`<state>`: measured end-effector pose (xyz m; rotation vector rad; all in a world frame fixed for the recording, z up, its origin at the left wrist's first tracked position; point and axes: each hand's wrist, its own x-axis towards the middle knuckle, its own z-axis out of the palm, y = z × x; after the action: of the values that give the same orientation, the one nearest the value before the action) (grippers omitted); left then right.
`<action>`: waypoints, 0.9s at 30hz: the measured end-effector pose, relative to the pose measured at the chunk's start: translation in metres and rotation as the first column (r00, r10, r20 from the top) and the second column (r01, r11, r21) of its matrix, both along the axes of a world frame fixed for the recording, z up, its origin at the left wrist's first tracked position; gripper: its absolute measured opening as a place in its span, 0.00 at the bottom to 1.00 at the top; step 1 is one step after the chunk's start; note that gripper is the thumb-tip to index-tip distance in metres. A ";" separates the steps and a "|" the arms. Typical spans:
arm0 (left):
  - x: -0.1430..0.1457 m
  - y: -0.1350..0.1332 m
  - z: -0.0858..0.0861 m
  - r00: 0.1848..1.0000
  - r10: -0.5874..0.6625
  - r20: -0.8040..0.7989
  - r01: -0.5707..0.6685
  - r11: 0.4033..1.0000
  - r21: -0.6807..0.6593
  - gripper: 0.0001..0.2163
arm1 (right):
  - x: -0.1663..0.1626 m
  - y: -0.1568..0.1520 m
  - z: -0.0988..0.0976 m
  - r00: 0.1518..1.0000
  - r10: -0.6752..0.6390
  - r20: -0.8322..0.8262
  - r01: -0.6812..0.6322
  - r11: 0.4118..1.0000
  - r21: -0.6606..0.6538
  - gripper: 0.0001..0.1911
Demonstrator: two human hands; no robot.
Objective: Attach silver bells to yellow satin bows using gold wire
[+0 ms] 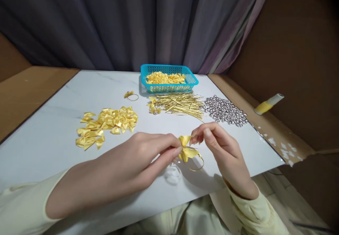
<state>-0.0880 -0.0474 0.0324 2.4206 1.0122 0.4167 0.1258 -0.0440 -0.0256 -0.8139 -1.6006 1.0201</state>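
In the head view, my left hand (148, 157) pinches a yellow ribbon bow (186, 153) between thumb and forefinger, above the front of the table. A thin gold tie (202, 162) crosses the bow's middle and curves in a loop below it to the right. Close to the bow's right wing is my right hand (222, 146), its fingers loosely bent and the thumb apart from their tips. Nothing shows in its grasp; whether a fingertip touches the bow I cannot tell. A whitish ring-like thing (172, 174) lies on the table below, partly behind my left hand.
Loose yellow bows (113, 120) lie to the left. At the back stands a blue basket (196, 82) of yellow bows. Before it are gold ties (182, 104), with silver beads (225, 111) to the right. A bow with a looped tie (129, 94) lies apart. A glue-stick-like tube (268, 104) stands on cardboard.
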 end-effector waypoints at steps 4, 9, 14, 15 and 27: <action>0.001 0.001 0.002 0.999 0.030 0.025 -0.027 0.994 -0.102 0.11 | 0.008 -0.001 0.008 0.947 -0.090 0.309 0.002 0.962 0.273 0.11; 0.001 0.006 0.007 0.990 0.064 0.125 -0.021 0.948 -0.318 0.10 | 0.014 -0.002 0.016 0.839 -0.069 0.540 -0.147 0.926 0.347 0.12; 0.001 0.010 0.008 0.981 0.090 0.173 -0.013 0.915 -0.404 0.09 | 0.017 -0.001 0.016 0.782 0.160 0.602 -0.273 0.957 0.100 0.10; 0.001 0.010 0.008 0.980 0.094 0.174 -0.013 0.910 -0.415 0.09 | 0.018 -0.001 0.016 0.779 0.176 0.601 -0.284 0.955 0.090 0.09; 0.004 0.012 0.004 0.977 0.065 0.205 0.038 0.886 -0.462 0.08 | 0.021 -0.006 0.018 0.838 0.072 0.541 -0.211 0.957 0.200 0.07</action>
<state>-0.0840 -0.0352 0.0362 1.8952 0.9110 0.3801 0.1465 -0.0503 -0.0079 -0.8522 -2.2441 0.6956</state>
